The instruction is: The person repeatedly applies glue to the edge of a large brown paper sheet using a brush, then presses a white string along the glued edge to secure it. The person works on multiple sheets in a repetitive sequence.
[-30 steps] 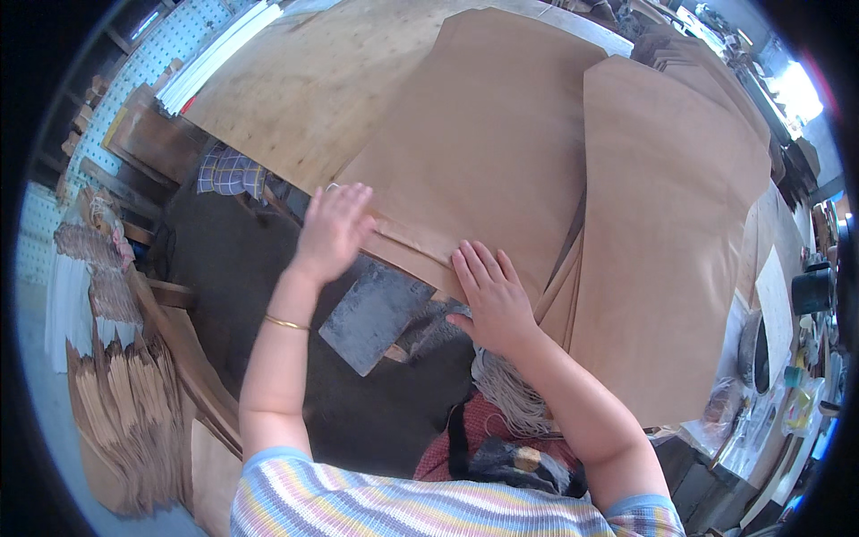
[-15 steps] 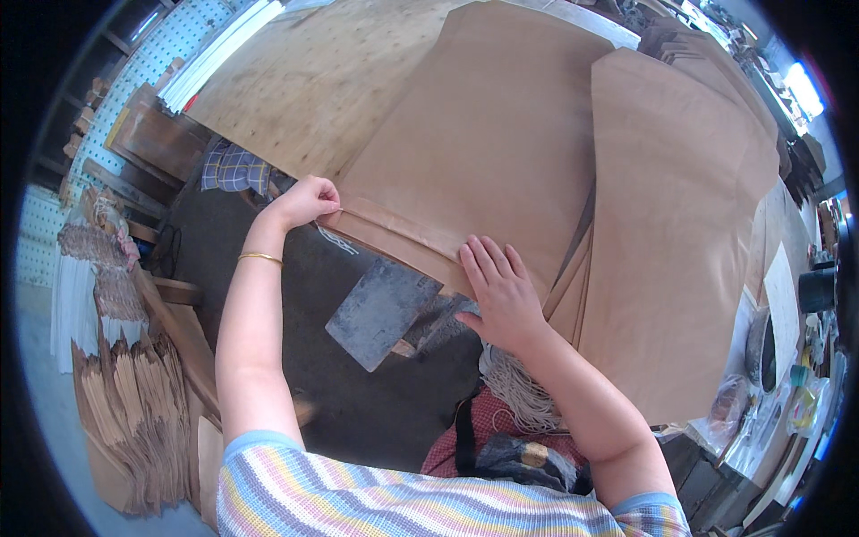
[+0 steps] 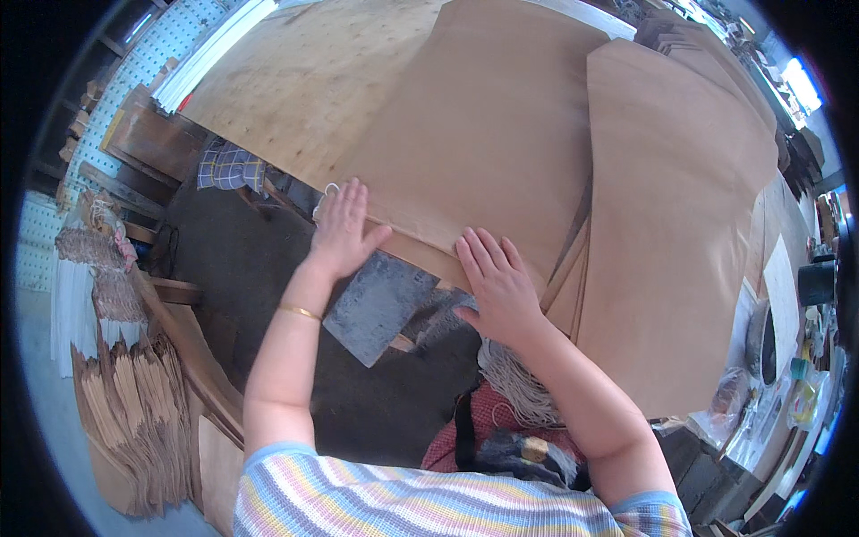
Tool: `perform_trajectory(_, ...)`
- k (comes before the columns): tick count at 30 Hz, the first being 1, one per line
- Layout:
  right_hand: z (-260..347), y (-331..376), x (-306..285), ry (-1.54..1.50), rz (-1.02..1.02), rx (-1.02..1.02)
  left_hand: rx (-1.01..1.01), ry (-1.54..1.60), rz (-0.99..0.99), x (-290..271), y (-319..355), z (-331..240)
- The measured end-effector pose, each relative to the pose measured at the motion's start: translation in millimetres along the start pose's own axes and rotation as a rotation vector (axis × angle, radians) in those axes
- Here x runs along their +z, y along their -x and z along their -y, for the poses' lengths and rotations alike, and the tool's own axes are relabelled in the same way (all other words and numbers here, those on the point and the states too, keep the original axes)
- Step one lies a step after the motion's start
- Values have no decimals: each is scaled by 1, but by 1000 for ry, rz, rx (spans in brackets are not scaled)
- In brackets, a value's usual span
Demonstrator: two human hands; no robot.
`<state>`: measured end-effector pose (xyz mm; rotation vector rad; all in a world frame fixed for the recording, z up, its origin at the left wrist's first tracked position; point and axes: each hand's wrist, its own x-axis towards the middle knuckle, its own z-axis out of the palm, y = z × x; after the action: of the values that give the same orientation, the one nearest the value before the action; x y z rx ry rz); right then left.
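Note:
A large brown paper bag (image 3: 492, 116) lies flat on the table, its near edge folded into a narrow strip (image 3: 416, 234). Over the left end of this fold rests my left hand (image 3: 342, 234), fingers straight and thumb out to the side. A loop of white string (image 3: 331, 189) shows just beyond its fingertips. My right hand (image 3: 501, 291) lies flat on the right end of the fold, fingers spread slightly. Neither hand grips anything. What lies under the palms is hidden.
More brown paper bags (image 3: 671, 215) overlap at the right. A plywood board (image 3: 295, 89) forms the tabletop at left. Below the table edge are a grey slab (image 3: 380, 304) and a bundle of pale strings (image 3: 519, 380). Bundled paper bags (image 3: 139, 421) stand at lower left.
My left hand has let go of its pinch at the fold's left corner and now lies flat over the fold, slightly to the right. My right hand has hardly moved.

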<state>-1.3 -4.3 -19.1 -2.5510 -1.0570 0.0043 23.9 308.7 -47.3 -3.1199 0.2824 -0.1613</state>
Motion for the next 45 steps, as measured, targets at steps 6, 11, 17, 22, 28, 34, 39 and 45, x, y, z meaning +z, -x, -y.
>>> perform_trajectory(6, -17, 15, -9, -9, -73, 88, 254, -28, 17, -42, -4, -40)
perform_trajectory(11, -23, 14, -11, -46, -160, 138, 311, 20, 1, -34, -9, -44)
perform_trajectory(17, -19, 80, -67, -267, -206, 55, 200, -77, -9, -61, -4, -82)
perform_trajectory(22, -118, 258, -121, 143, -527, 947, 139, 698, -127, -48, 71, -212)
perform_trajectory(28, -177, 357, -109, 218, -290, 1310, -306, 1781, 593, -9, 86, -352)
perform_trajectory(34, -154, 361, -116, 287, -549, 1205, -134, 1038, 154, -8, 75, -345)
perform_trajectory(39, -124, 367, -89, 168, -682, 1113, -64, 824, -8, -28, 41, -318)
perform_trajectory(45, -151, 354, -96, 66, -724, 1094, -25, 588, -69, -35, -11, -327)
